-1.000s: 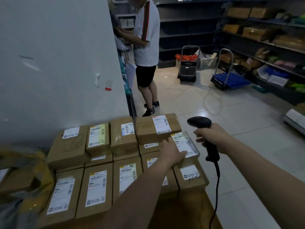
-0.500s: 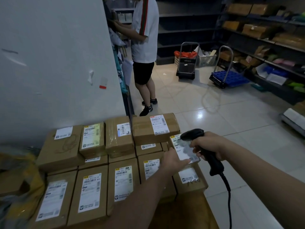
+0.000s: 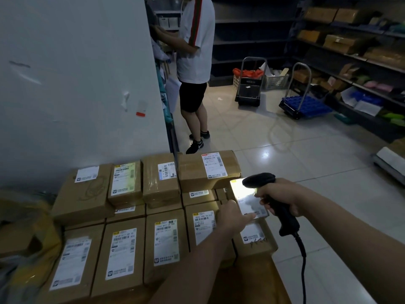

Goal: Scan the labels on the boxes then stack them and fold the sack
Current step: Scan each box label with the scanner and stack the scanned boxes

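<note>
Several brown cardboard boxes with white labels lie stacked in rows against the white wall. My left hand holds a small box tilted up at the stack's right end, its label lit bright by the scanner. My right hand grips a black corded barcode scanner, whose head points down at that label from close by. A yellow sack lies crumpled at the left edge, blurred, with a box partly inside it.
A person in a white shirt stands at the shelves past the wall's end. Two folding carts stand on the tiled floor. Shelving with parcels lines the right side. A brown surface shows under my arms.
My right hand has brought the scanner down and left, close over the small box. The label now glows under the scanner light. My left hand keeps holding the box.
</note>
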Demonstrator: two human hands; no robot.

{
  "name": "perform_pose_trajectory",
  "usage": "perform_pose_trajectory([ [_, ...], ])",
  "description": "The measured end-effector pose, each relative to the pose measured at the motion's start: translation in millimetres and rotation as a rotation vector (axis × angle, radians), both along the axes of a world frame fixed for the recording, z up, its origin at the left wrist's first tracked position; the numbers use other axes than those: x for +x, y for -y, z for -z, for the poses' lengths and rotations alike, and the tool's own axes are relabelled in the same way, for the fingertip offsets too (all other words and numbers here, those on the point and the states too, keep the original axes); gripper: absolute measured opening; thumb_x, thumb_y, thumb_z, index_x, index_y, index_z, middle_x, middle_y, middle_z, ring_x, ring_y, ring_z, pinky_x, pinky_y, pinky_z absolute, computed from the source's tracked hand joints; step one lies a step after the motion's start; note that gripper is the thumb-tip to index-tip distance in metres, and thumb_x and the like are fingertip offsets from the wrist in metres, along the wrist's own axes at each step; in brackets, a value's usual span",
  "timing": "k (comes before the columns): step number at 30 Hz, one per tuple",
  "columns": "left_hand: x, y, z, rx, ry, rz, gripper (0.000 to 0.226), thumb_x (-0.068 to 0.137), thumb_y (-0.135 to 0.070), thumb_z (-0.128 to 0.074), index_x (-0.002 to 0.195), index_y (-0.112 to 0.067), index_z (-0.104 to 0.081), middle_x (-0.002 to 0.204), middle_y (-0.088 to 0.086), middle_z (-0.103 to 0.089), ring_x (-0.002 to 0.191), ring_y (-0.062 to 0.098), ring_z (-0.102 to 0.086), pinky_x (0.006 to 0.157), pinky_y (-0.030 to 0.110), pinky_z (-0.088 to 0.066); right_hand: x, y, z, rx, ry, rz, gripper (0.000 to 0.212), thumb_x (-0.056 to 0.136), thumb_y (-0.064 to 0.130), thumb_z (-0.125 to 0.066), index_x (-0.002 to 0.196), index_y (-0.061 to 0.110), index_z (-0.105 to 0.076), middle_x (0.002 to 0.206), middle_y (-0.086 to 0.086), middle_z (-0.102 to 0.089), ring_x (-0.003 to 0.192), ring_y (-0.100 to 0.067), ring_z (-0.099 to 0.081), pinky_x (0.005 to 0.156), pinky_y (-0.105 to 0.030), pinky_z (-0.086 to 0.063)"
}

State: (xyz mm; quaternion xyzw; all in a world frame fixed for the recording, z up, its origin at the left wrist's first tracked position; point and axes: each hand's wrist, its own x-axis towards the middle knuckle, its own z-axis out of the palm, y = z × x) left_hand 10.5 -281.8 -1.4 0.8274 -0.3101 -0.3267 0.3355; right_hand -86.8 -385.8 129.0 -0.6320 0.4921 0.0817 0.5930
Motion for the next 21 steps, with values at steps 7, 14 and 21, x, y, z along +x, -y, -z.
perform_pose_trajectory([
  [7,1.0,-2.3,-8.3,0.005,-0.014,0.006,0.032,0.084,-0.037,-0.078,0.078,-0.026,-0.049,0.087,0.001,-0.067,0.084,0.017,-0.072,0.076,0.036,-0.062,2.5,-2.5,-2.6,0.007,0.005,0.021,0.016,0.090,0.008,-0.065,0.104,0.000,-0.062,0.068,-0.010,-0.061,0.050,-0.017,-0.054,0.051,-0.028,-0.049],
  [14,0.9,-4.3,-10.4,-0.014,-0.030,0.013,0.030,0.086,-0.037,-0.077,0.085,-0.022,-0.051,0.087,-0.001,-0.064,0.085,0.018,-0.071,0.077,0.034,-0.062,4.0,0.9,-14.5,0.045,-0.045,0.032,0.010,0.091,0.013,-0.065,0.089,0.005,-0.059,0.062,-0.008,-0.060,0.050,-0.018,-0.053,0.051,-0.027,-0.049],
  [21,-0.6,-4.2,-3.1,-0.072,-0.088,-0.007,0.035,0.086,-0.029,-0.079,0.113,-0.013,-0.066,0.109,0.002,-0.071,0.089,0.014,-0.066,0.071,0.025,-0.057,7.2,-0.6,-22.4,0.017,-0.067,0.010,0.013,0.095,0.013,-0.061,0.096,0.001,-0.062,0.062,-0.008,-0.059,0.050,-0.016,-0.052,0.048,-0.024,-0.048],
])
